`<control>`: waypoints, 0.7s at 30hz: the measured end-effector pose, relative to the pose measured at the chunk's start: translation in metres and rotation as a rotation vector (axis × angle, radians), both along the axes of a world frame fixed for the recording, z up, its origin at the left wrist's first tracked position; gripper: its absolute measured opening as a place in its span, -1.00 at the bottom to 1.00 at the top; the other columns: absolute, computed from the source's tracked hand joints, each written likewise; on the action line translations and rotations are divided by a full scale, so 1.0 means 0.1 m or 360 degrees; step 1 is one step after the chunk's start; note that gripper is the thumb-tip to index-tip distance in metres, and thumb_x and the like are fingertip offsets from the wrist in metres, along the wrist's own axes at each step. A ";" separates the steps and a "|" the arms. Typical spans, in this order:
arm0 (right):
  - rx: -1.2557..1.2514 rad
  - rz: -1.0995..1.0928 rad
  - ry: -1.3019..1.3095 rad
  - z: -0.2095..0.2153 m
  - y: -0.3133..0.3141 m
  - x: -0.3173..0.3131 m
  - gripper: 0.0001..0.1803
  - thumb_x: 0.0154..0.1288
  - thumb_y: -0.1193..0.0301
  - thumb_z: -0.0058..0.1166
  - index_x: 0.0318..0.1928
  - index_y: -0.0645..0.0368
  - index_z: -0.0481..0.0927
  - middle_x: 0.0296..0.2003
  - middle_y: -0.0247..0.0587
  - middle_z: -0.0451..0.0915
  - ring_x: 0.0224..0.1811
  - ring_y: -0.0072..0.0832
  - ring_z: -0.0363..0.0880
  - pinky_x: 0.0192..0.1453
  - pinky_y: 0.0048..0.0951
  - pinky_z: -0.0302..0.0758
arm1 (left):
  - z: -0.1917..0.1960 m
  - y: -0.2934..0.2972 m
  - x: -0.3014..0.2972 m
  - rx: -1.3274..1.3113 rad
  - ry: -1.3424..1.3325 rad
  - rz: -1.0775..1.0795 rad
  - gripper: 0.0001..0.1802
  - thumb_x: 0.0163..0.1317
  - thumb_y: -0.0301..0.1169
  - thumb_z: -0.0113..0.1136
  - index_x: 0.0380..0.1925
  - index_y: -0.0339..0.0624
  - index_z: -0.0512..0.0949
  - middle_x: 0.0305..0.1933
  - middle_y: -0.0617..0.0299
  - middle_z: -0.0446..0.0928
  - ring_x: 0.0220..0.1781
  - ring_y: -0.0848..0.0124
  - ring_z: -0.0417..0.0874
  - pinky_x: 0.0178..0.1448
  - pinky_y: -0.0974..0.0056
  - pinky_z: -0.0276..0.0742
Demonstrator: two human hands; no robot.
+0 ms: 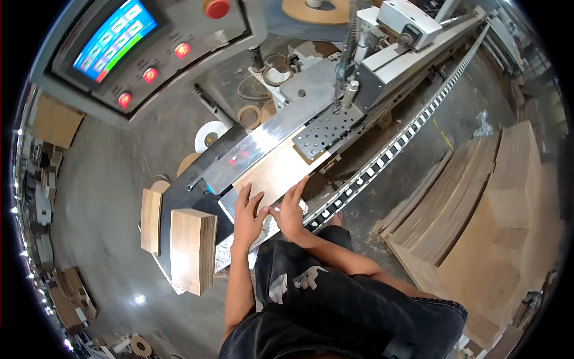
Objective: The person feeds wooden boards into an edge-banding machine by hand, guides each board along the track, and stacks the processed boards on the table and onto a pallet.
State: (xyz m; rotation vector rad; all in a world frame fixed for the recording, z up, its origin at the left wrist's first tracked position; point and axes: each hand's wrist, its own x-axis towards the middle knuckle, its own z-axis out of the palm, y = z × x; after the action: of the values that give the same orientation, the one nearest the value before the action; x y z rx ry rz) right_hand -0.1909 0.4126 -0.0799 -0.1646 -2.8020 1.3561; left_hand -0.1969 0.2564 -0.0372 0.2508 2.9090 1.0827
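Note:
A light wooden board lies flat on the machine's bed, its long edge along the shiny metal guide fence. The board's far end is beneath a perforated metal plate. My left hand rests at the board's near end, fingers stretched out onto it. My right hand is just beside it, thumb close to the left hand, with extended fingers against the board's near right edge. Neither hand wraps round anything.
A stack of boards and a smaller stack stand to the left. A control panel with a lit screen hangs upper left. A roller track runs along the right. More long boards are piled at far right.

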 end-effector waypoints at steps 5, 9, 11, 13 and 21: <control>0.0001 -0.0058 -0.0019 0.06 0.30 -0.22 0.36 0.12 0.19 0.60 0.47 0.82 -0.17 0.58 0.59 -0.61 -0.01 0.22 0.74 0.06 -0.12 0.71 | 0.08 0.24 0.09 -0.0127 -0.0093 0.0081 -0.35 0.27 -0.31 0.42 0.38 -0.11 0.53 0.65 -0.15 0.19 0.67 -0.25 0.15 0.65 -0.21 0.13; -0.0021 -0.0073 0.0074 0.05 0.57 -0.38 0.35 0.13 0.18 0.59 0.46 0.82 -0.16 0.58 0.57 -0.63 0.00 0.27 0.72 0.03 -0.09 0.71 | 0.05 0.37 0.11 -0.0227 -0.0130 0.0208 -0.13 0.26 -0.26 0.44 0.55 -0.13 0.30 0.69 -0.14 0.10 0.71 -0.22 0.07 0.70 -0.32 -0.07; -0.0156 -0.0036 -0.0128 0.06 0.74 -0.48 0.35 0.13 0.17 0.59 0.47 0.81 -0.15 0.58 0.55 -0.65 -0.01 0.30 0.71 0.01 -0.06 0.70 | 0.04 0.37 0.10 -0.0157 -0.0140 0.0319 -0.09 0.26 -0.25 0.44 0.55 -0.22 0.25 0.67 -0.17 0.16 0.70 -0.15 0.13 0.71 -0.29 -0.08; -0.0114 -0.0038 -0.0118 0.06 0.91 -0.56 0.33 0.13 0.13 0.58 0.45 0.82 -0.11 0.58 0.57 -0.64 0.02 0.30 0.71 -0.03 -0.10 0.72 | 0.04 0.38 0.08 -0.0098 -0.0157 0.0366 -0.10 0.27 -0.25 0.44 0.55 -0.23 0.26 0.64 -0.17 0.21 0.69 -0.15 0.17 0.71 -0.28 -0.07; -0.0041 -0.0082 -0.0049 0.03 1.57 -0.80 0.34 0.10 0.07 0.57 0.46 0.80 -0.06 0.58 0.60 -0.59 0.09 0.35 0.66 -0.03 -0.06 0.72 | -0.10 0.59 0.05 0.0031 -0.0065 0.0626 -0.21 0.28 -0.30 0.44 0.48 -0.25 0.37 0.51 -0.19 0.40 0.54 -0.12 0.38 0.62 -0.03 0.23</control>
State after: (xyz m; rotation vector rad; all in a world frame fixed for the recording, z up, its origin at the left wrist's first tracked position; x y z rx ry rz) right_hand -0.2714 0.5692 -0.0772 -0.2581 -2.7851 1.3909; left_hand -0.1918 0.3153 -0.0470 -0.3555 2.9848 1.1390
